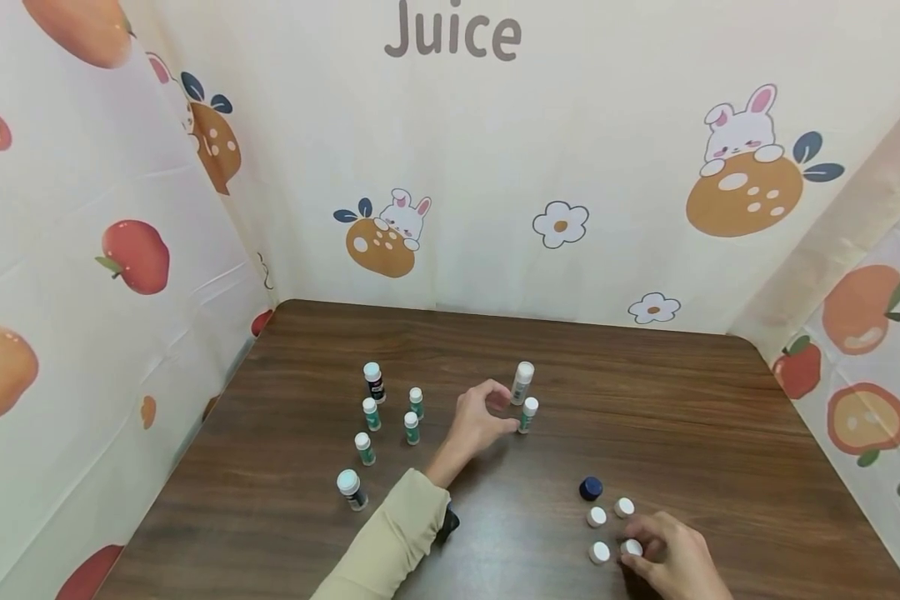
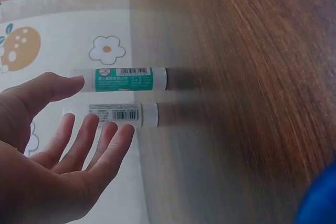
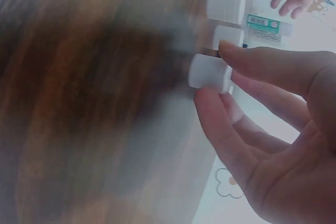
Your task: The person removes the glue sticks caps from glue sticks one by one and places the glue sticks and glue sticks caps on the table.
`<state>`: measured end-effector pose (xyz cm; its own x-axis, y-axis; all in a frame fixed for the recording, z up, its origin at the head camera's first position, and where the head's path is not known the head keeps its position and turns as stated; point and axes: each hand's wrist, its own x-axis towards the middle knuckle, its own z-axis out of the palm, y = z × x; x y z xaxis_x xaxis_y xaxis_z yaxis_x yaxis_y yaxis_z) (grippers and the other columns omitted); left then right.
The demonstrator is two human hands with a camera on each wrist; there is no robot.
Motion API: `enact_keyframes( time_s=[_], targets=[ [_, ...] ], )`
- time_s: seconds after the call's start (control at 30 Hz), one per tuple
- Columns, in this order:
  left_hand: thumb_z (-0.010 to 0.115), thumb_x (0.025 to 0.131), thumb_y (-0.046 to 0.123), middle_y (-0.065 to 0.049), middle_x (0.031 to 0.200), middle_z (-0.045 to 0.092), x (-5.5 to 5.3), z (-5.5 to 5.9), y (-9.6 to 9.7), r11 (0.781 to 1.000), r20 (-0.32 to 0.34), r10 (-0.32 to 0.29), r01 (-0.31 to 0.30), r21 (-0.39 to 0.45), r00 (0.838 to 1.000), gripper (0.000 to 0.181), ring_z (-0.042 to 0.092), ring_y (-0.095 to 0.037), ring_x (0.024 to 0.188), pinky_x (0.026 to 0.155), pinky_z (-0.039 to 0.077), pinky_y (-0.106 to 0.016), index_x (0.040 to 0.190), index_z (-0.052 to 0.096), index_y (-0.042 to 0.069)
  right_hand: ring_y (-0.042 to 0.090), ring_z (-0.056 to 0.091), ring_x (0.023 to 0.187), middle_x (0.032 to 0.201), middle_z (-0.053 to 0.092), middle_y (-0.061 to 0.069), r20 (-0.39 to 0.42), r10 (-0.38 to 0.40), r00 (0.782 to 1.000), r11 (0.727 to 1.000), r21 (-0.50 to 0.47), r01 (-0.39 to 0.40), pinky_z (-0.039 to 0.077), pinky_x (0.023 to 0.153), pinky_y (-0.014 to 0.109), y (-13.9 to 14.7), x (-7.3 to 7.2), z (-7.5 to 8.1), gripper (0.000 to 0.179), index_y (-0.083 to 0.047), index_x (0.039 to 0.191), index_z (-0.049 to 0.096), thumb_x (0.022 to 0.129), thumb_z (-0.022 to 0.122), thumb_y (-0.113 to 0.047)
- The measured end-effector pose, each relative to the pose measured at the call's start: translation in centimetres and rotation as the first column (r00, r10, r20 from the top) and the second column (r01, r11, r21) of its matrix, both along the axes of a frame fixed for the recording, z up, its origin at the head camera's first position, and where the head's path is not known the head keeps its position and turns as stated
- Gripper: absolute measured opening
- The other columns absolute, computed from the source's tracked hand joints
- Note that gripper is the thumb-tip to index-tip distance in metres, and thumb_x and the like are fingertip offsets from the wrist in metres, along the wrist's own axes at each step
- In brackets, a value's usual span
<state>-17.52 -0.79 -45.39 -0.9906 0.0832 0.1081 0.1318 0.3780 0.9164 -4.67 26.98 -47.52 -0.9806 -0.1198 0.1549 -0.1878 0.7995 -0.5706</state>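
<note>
My left hand (image 1: 483,417), fingers loosely bent and apart, reaches to two upright glue sticks. The thumb tip lies right at the green-labelled glue stick (image 1: 528,417); the taller white glue stick (image 1: 521,385) stands just behind. In the left wrist view, the green label (image 2: 124,79) shows past the thumb, and the fingertips overlap the white stick's label (image 2: 126,113). At the front right, my right hand (image 1: 675,554) pinches a small white cap (image 3: 207,72) between thumb and forefinger, low over the table. Two more white caps (image 1: 597,517) (image 1: 599,552) stand left of it.
Several green-labelled glue sticks (image 1: 365,450) and two dark-labelled sticks (image 1: 353,492) (image 1: 375,383) stand upright on the table's left. A dark blue cap (image 1: 590,488) and another white cap (image 1: 625,507) lie beyond the right hand. Fruit-print curtains (image 1: 480,167) border the wooden table (image 1: 682,417).
</note>
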Motion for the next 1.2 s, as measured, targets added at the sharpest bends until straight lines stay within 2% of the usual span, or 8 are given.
enact_keyframes(
  time_s=[0.2, 0.43, 0.77, 1.0, 1.2],
  targets=[
    [0.08, 0.063, -0.001, -0.009, 0.089, 0.069, -0.4, -0.3, 0.7, 1.0, 0.012, -0.012, 0.012, 0.012, 1.0, 0.032, 0.066, -0.025, 0.084, 0.076, 0.051, -0.032, 0.091, 0.064, 0.004, 0.0, 0.043, 0.063, 0.08, 0.056, -0.011, 0.025, -0.028, 0.999, 0.998, 0.064, 0.026, 0.037, 0.054, 0.022, -0.1, 0.1, 1.5, 0.03, -0.021, 0.083, 0.068, 0.061, 0.086, -0.009],
    [0.08, 0.062, -0.001, -0.005, 0.085, 0.068, -0.9, -0.5, 1.4, 1.0, 0.022, -0.001, 0.001, -0.022, 1.0, 0.033, 0.065, -0.021, 0.079, 0.072, 0.049, -0.023, 0.089, 0.065, 0.007, -0.001, 0.045, 0.064, 0.074, 0.055, -0.014, -0.115, 0.008, 0.993, 1.0, 0.009, -0.007, 0.037, 0.053, 0.022, -0.5, 0.1, 2.2, 0.034, -0.019, 0.082, 0.068, 0.057, 0.086, -0.005],
    [0.082, 0.061, -0.001, -0.002, 0.08, 0.066, -1.4, -0.4, 2.9, 0.997, -0.011, -0.009, 0.008, -0.082, 1.0, 0.034, 0.062, -0.013, 0.072, 0.069, 0.048, -0.021, 0.089, 0.063, 0.005, 0.0, 0.055, 0.064, 0.074, 0.057, -0.016, -0.226, 0.031, 0.974, 0.996, -0.073, -0.049, 0.044, 0.05, 0.023, -0.6, 0.1, 3.1, 0.039, -0.016, 0.081, 0.067, 0.053, 0.085, 0.004],
    [0.082, 0.065, 0.003, 0.001, 0.076, 0.063, -1.5, -0.6, 3.2, 0.989, 0.047, 0.011, -0.004, -0.147, 0.999, 0.029, 0.057, -0.01, 0.071, 0.068, 0.048, -0.023, 0.087, 0.064, 0.004, 0.001, 0.057, 0.063, 0.076, 0.058, -0.016, -0.225, 0.034, 0.974, 0.991, -0.117, -0.061, 0.044, 0.048, 0.015, -0.8, 0.3, 3.4, 0.039, -0.016, 0.083, 0.067, 0.055, 0.085, 0.005],
    [0.082, 0.065, 0.004, 0.001, 0.072, 0.062, -1.3, -0.6, 3.0, 0.989, 0.022, 0.0, 0.003, -0.148, 1.0, 0.025, 0.058, -0.013, 0.069, 0.065, 0.047, -0.023, 0.083, 0.063, 0.005, -0.001, 0.056, 0.063, 0.076, 0.058, -0.016, -0.224, 0.023, 0.974, 0.991, -0.126, -0.052, 0.046, 0.049, 0.014, -0.9, 0.4, 4.2, 0.041, -0.015, 0.083, 0.067, 0.054, 0.084, 0.008]
  ],
)
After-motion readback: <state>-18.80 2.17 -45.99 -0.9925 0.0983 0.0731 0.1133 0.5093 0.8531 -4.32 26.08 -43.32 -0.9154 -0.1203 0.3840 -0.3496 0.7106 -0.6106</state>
